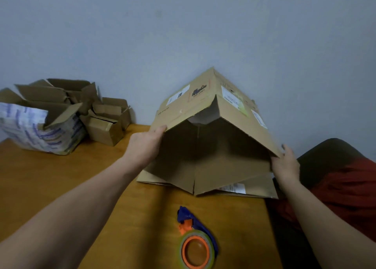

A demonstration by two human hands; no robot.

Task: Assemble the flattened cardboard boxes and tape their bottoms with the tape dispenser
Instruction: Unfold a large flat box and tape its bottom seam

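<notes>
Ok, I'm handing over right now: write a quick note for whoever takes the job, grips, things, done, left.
Both busy: left grip holds the cardboard box at its left edge, right grip at its right corner. The box is half opened and tilted over the table.
Tape dispenser lies untouched on the table, nearest the camera.
Done: opened boxes piled far left, taping unseen.
Left: square this box, fold bottom flaps, tape.
</notes>
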